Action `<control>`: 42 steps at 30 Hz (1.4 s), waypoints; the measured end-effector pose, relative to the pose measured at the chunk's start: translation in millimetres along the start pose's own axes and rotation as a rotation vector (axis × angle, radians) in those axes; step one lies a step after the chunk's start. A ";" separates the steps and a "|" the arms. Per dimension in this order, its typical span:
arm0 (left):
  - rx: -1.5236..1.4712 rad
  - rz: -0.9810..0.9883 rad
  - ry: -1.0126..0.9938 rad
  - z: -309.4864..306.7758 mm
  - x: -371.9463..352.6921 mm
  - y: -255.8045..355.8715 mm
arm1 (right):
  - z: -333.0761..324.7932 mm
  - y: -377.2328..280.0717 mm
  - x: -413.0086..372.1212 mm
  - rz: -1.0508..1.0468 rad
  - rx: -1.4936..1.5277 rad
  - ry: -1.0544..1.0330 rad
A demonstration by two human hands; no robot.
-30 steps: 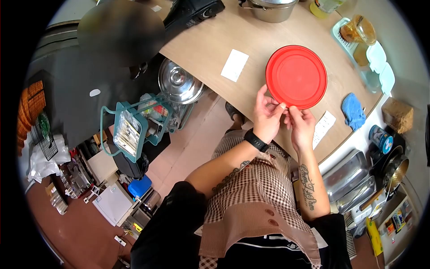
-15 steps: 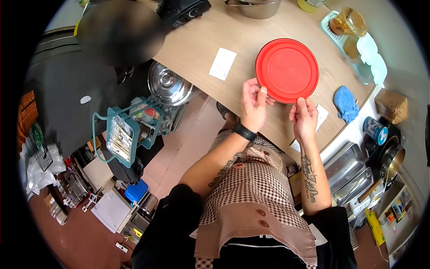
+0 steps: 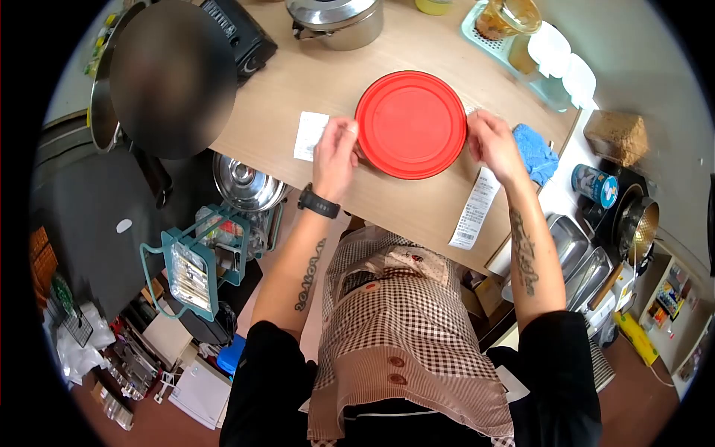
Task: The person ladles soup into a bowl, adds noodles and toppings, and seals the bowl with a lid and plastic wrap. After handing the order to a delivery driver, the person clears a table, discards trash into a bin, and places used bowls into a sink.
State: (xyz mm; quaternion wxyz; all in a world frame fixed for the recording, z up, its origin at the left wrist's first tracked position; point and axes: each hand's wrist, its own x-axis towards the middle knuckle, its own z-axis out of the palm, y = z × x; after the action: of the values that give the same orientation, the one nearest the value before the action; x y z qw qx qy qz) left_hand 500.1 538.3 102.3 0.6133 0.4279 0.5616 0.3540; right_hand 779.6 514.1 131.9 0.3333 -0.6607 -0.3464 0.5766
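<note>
A round red plastic lid [image 3: 411, 125] with concentric rings lies level above the wooden table; whatever may be under it is hidden. My left hand [image 3: 335, 155] pinches its left rim, thumb on top and the other fingers partly out of sight. At the opposite rim, my right hand [image 3: 493, 143] has its curled fingers closed on the edge. A long printed receipt [image 3: 477, 208] lies on the table below my right hand. Beside my left hand is another white slip of paper [image 3: 307, 136]. A crumpled blue cloth [image 3: 535, 154] sits just right of my right hand.
A lidded steel pot [image 3: 344, 31] and a black appliance [image 3: 249, 41] stand toward the back. At the back right, a pale green basket [image 3: 488, 46] holds containers. Another person [image 3: 173, 78] is at the left, near a teal rack [image 3: 212, 257]. Metal trays [image 3: 570, 253] are at right.
My hands have moved apart from the lid's lower edge to its left and right sides. The receipt shows more fully now. The whole view has shifted.
</note>
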 end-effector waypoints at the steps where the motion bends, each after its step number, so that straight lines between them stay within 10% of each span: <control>1: 0.049 0.052 0.030 3.4 6.6 9.6 | -3.1 -6.3 11.9 -0.008 -0.051 -0.058; 9: -0.028 0.095 0.040 10.4 47.2 15.4 | -63.4 23.6 -21.4 -0.166 -0.936 0.564; 13: -0.172 0.086 0.090 21.4 59.5 21.3 | -22.0 75.3 -22.7 0.211 -1.161 0.488; 18: 0.133 0.238 0.196 17.6 -11.8 -37.2 | 51.5 60.5 3.7 -0.569 -1.046 0.286; 22: 0.823 0.732 -0.919 93.5 -83.6 -48.5 | 13.9 76.4 -24.9 -0.714 -0.993 -0.039; 25: 1.057 0.937 -1.019 153.9 -80.9 -59.4 | -55.7 70.7 -38.9 -0.606 -1.235 0.015; 29: 0.977 0.941 -0.955 128.3 -66.4 -73.9 | -83.5 78.6 -19.7 -0.554 -1.087 0.102; 36: 0.919 0.584 -0.161 -9.6 -58.8 -17.6 | -15.5 30.8 96.6 -0.806 -1.011 0.227; 42: 1.019 0.508 0.011 -77.1 -5.9 -44.2 | 21.6 90.3 -39.7 -0.577 -1.019 0.084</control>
State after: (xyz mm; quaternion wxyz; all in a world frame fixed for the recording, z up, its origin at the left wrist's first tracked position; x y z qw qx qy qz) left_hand 420.9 525.7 63.6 0.2222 0.7896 0.5439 0.1770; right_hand 761.1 433.0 74.6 0.1307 -0.6386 -0.7324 0.1968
